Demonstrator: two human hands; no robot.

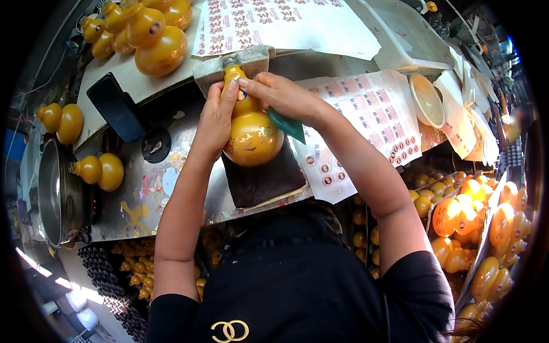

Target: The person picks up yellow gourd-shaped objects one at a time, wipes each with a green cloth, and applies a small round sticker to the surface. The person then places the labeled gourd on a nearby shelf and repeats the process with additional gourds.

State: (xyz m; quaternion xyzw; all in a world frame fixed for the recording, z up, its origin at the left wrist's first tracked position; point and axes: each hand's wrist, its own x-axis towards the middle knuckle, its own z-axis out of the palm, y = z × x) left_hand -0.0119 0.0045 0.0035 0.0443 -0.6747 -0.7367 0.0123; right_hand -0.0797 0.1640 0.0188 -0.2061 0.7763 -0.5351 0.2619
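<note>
A yellow gourd-shaped bottle (252,143) with gold markings lies tilted on a dark pad (260,183), its neck resting on a folded grey cloth (206,74). Closed around its upper bulb and waist is my left hand (217,117), the thumb pressed near a small round label (241,96). My right hand (283,94) is closed too, with its thumb on the same bulb. A green flat scraper (287,125) sticks out beneath the right palm; the fingers holding it are mostly hidden.
Label sheets lie behind (320,28) and to the right (366,114), near a shallow bowl (428,100). Left are a phone (116,106) on a stand, a metal pan (54,191) and more gourd bottles (160,51). Crates of gourd bottles (457,217) stand low right.
</note>
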